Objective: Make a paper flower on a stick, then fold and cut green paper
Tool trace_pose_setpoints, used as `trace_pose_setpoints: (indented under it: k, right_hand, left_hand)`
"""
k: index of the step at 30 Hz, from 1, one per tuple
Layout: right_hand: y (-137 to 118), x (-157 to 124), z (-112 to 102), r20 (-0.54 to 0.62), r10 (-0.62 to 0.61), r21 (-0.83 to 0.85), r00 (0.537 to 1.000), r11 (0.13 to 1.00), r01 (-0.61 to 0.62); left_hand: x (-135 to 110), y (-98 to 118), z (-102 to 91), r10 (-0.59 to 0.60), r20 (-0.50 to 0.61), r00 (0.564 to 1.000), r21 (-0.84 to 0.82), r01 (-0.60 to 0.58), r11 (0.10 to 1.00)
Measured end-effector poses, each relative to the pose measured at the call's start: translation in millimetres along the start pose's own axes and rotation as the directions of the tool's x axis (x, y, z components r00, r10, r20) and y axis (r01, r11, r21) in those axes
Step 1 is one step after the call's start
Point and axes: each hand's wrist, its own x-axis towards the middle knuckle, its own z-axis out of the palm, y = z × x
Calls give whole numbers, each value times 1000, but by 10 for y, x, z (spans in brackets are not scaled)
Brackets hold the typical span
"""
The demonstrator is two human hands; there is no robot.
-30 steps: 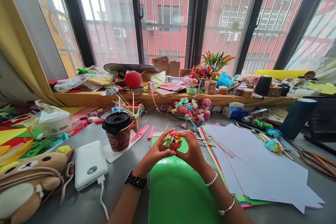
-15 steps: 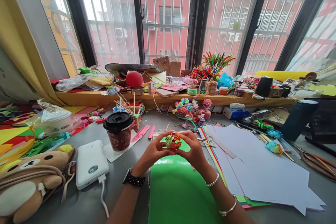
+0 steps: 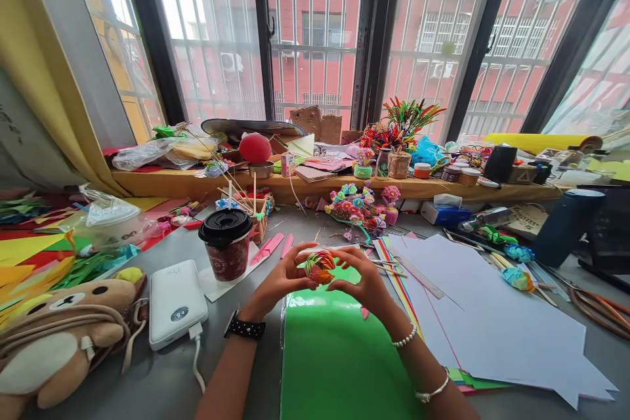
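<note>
A small ball-shaped flower of folded paper strips [image 3: 319, 267], green on one side and red-orange on the other, is held up over a glossy green sheet [image 3: 339, 354]. My left hand [image 3: 280, 281] grips its left side between thumb and fingers. On the other side, my right hand [image 3: 361, 275] is curved with thumb and fingers apart. Its fingertips are at the flower's right edge; whether they touch it is hard to tell. The flower's underside is hidden.
Left of my arms stand a lidded coffee cup [image 3: 226, 246], a white power bank [image 3: 178, 302] and a plush bear [image 3: 63, 341]. White paper sheets [image 3: 492, 321] with a ruler [image 3: 424, 279] lie to the right. Behind are crocheted-looking flowers [image 3: 357, 203] and a cluttered ledge [image 3: 300, 193].
The paper flower has turned and moved slightly left with my left hand. My right hand's fingers have spread and loosened from around it. The view has shifted a little.
</note>
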Motion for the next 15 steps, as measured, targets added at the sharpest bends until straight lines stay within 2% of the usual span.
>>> trace_pose_setpoints:
  k: [3, 6, 12, 15]
  right_hand:
    - [13, -2, -19, 52, 17, 64, 999, 998, -21]
    - [11, -9, -8, 76, 13, 125, 997, 992, -22]
    - [-58, 7, 0, 32, 6, 240, 999, 971, -13]
    - [-72, 13, 3, -13, 4, 237, 1000, 972, -1]
  left_hand:
    - [-27, 26, -34, -65, 83, 994, 56, 60, 997]
    - [-47, 48, -33, -107, 108, 988, 112, 95, 989]
    - [-51, 73, 34, -32, 6, 999, 137, 30, 990]
    - [-50, 63, 51, -2, -16, 1000, 184, 5, 983]
